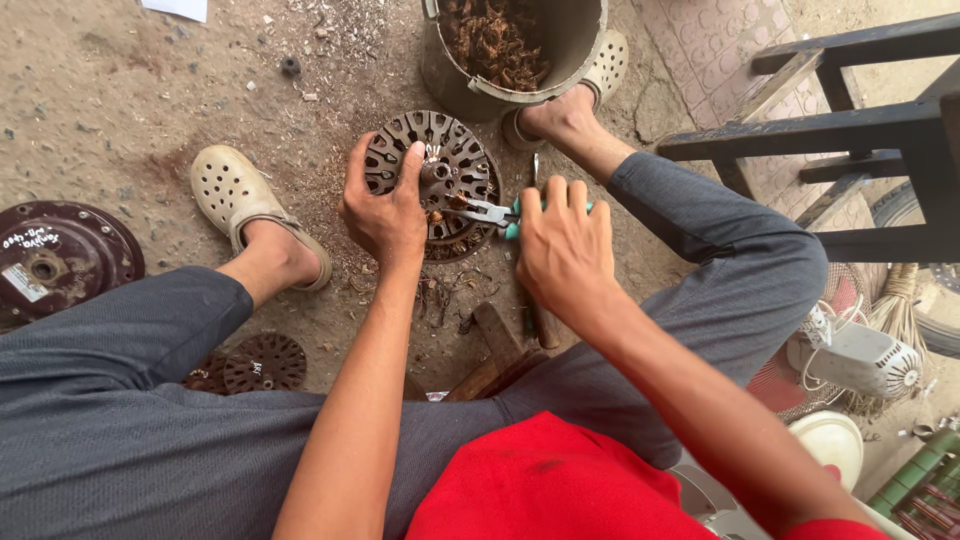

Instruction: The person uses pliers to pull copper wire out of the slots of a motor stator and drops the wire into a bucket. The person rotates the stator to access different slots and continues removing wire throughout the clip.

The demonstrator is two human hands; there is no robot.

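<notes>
the left hand [385, 205] is clamped over the left edge of a round slotted motor core [440, 180] that lies flat on the dirt [130, 90] in the upper middle of the frame, thumb and fingers pressed down on its rim. the right hand [562, 245] is closed around the teal grips of a pair of pliers [490, 210], whose metal nose points left and reaches the core near its central hub. whether the nose grips a wire or only touches the metal is too small to tell.

judging by how things lie, the stripping looks well under way but not finished: the bucket [590, 30] at the top middle holds a heap of brown tangled wire [495, 40], loose strands and shavings lie on the ground just below the core, and a few brownish windings seem to sit at the core's lower edge beside the pliers. how much wire remains inside the slots cannot be told.

counted: one core in hand, one bucket, one pair of pliers. one large dark round cover [55, 260] sits at the left edge, and two smaller dark slotted discs [250, 362] show at lower left, partly hidden by a leg. two pale perforated clogs [232, 195] are on the person's feet, one upper left, one beside the bucket. one dark wooden stool frame [850, 130] stands at the right, and one white fan housing [860, 360] lies at the lower right.
</notes>
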